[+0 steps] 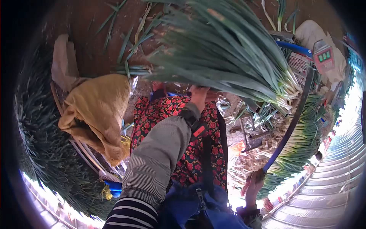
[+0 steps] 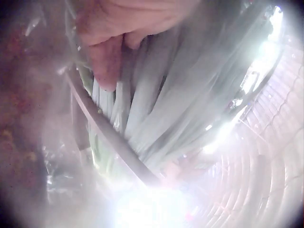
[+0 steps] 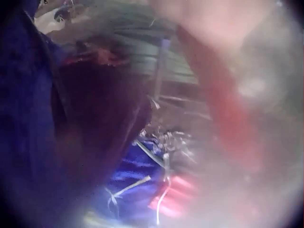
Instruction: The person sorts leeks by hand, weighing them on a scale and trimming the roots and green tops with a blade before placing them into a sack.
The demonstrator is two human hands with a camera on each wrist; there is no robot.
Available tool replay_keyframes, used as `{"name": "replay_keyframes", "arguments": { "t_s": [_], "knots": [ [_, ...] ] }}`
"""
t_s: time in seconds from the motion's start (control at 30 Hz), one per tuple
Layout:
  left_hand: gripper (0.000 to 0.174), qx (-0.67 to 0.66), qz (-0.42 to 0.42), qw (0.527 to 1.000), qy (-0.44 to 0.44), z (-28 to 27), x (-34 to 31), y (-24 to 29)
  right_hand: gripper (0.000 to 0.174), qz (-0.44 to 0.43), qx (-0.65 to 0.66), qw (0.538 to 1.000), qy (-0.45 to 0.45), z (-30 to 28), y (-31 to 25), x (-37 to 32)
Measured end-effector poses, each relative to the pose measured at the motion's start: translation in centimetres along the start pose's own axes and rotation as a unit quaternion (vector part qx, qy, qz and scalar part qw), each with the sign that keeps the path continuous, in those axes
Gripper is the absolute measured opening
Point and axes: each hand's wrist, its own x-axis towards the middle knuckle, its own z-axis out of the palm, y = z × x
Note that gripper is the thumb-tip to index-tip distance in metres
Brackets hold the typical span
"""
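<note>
A large bundle of green onions [image 1: 228,53] spans the upper middle of the head view, leaves to the left and white root ends to the right. My left hand [image 1: 200,97] grips its lower edge; in the left wrist view the left hand [image 2: 128,28] lies over the pale stalks [image 2: 147,99], fingers partly hidden. At the lower right my right hand [image 1: 253,183] holds the blue end of a long, dark, curved strip [image 1: 289,133] that reaches up beside the root ends. The right wrist view shows the right hand [image 3: 213,19] blurred, above a reddish strip [image 3: 228,109].
A tan cloth [image 1: 99,110] covers something at the left, beside massed green leaves [image 1: 45,145]. On the right are more onions [image 1: 297,152], a small frame [image 1: 251,133], a crate [image 1: 299,65] and a lit display [image 1: 324,56]. Loose leaves [image 1: 126,45] litter the ground.
</note>
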Motion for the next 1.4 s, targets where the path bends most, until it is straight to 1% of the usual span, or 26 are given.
{"name": "replay_keyframes", "arguments": {
  "t_s": [0.03, 0.07, 0.1, 0.13, 0.17, 0.23, 0.27, 0.3, 0.33, 0.4, 0.43, 0.47, 0.5, 0.53, 0.6, 0.67, 0.77, 0.83, 0.9, 0.93, 1.03, 1.13, 1.23, 1.3, 1.33, 1.4],
  "knots": [
    [0.031, 0.022, -0.025, 0.999, 0.006, -0.1, -0.8, 1.0, 0.006, -0.037, 0.022, 0.999, 0.006, 1.5, -1.6, 1.1],
    [0.032, 0.095, -0.004, 0.995, 0.001, 0.2, -1.9, 2.1, 0.016, 0.029, 0.068, 0.996, 0.043, 2.8, -3.5, 1.9],
    [0.033, 0.168, 0.019, 0.986, -0.004, 0.6, -3.2, 3.3, 0.017, 0.013, 0.081, 0.996, 0.031, 3.0, -3.2, 3.1],
    [0.035, 0.242, 0.101, 0.964, -0.033, -1.3, -2.5, 2.2, 0.018, -0.005, 0.094, 0.995, 0.020, 2.9, -2.4, 4.8],
    [0.037, 0.310, 0.187, 0.931, -0.049, -2.8, -2.1, 1.5, 0.019, -0.024, 0.109, 0.994, 0.010, 3.1, -2.5, 6.3],
    [0.038, 0.541, 0.309, 0.770, -0.140, -6.0, -1.7, 1.5, 0.021, -0.006, 0.141, 0.990, 0.005, 3.8, -3.8, 9.0],
    [0.034, 0.556, 0.131, 0.807, -0.150, -3.0, -3.2, 4.4, 0.022, -0.008, 0.165, 0.986, 0.005, 4.4, -4.1, 10.7],
    [0.031, 0.577, -0.046, 0.803, -0.144, 0.1, -4.7, 7.4, 0.023, -0.008, 0.188, 0.982, 0.003, 4.8, -4.7, 12.5],
    [0.026, 0.376, -0.373, 0.845, -0.077, 3.2, -5.7, 8.5, 0.027, -0.008, 0.150, 0.989, -0.011, 4.6, -6.0, 14.0],
    [0.023, 0.475, -0.175, 0.844, -0.177, 10.2, -8.1, 9.1, 0.030, -0.010, 0.147, 0.989, -0.030, 4.3, -7.0, 16.7],
    [0.021, 0.468, -0.042, 0.865, -0.175, 14.3, -8.2, 9.0, 0.031, -0.019, 0.148, 0.988, -0.042, 4.3, -7.5, 18.5],
    [0.016, 0.486, 0.030, 0.858, -0.163, 18.3, -7.1, 9.5, 0.028, -0.027, 0.152, 0.987, -0.034, 4.2, -8.5, 19.7],
    [0.016, 0.454, 0.112, 0.871, -0.149, 20.4, -5.2, 8.3, 0.026, -0.043, 0.128, 0.990, -0.047, 3.8, -9.0, 20.7],
    [0.024, 0.438, 0.213, 0.867, -0.106, 23.8, -3.7, 8.9, 0.024, -0.057, 0.105, 0.991, -0.057, 3.1, -9.2, 21.6],
    [0.041, 0.365, 0.281, 0.885, -0.066, 28.5, 0.5, 9.4, 0.020, -0.056, 0.096, 0.992, -0.051, 2.6, -10.0, 22.6],
    [0.042, 0.288, 0.373, 0.882, 0.005, 32.4, 4.2, 9.1, 0.018, -0.026, 0.121, 0.992, -0.023, 2.6, -11.4, 22.0],
    [0.045, 0.451, 0.532, 0.711, 0.091, 32.4, 10.8, 9.7, 0.017, -0.033, 0.087, 0.996, -0.007, 2.2, -11.5, 20.9],
    [0.042, 0.504, 0.534, 0.675, 0.074, 31.3, 15.2, 11.2, 0.020, 0.065, 0.041, 0.997, -0.026, 1.4, -11.9, 19.6],
    [0.033, 0.600, 0.512, 0.614, 0.031, 30.2, 19.9, 13.0, 0.023, 0.132, 0.022, 0.990, -0.035, 1.8, -13.3, 18.4],
    [0.030, 0.644, 0.500, 0.579, 0.008, 29.5, 21.8, 13.7, 0.024, 0.139, -0.001, 0.990, -0.036, 2.2, -14.3, 18.1],
    [0.020, 0.835, 0.333, 0.439, -0.016, 25.6, 25.5, 13.3, 0.024, 0.043, -0.107, 0.991, -0.074, 2.2, -12.5, 15.9],
    [0.020, 0.878, 0.261, 0.401, 0.007, 22.2, 26.7, 13.1, 0.027, 0.013, -0.128, 0.986, -0.111, 3.3, -14.5, 14.9],
    [0.020, 0.865, 0.310, 0.395, -0.003, 20.6, 26.6, 13.8, 0.029, 0.144, -0.151, 0.969, -0.134, 4.8, -16.4, 13.6],
    [0.020, 0.878, 0.291, 0.379, -0.002, 20.5, 26.6, 14.0, 0.030, 0.139, -0.208, 0.960, -0.123, 6.0, -16.5, 13.1],
    [0.020, 0.885, 0.282, 0.371, -0.003, 20.6, 26.5, 14.1, 0.031, 0.076, -0.241, 0.961, -0.112, 6.7, -16.7, 13.1],
    [0.020, 0.877, 0.265, 0.400, -0.009, 20.8, 26.2, 14.3, 0.032, 0.056, -0.268, 0.953, -0.132, 7.3, -18.0, 13.2]
  ]
}}
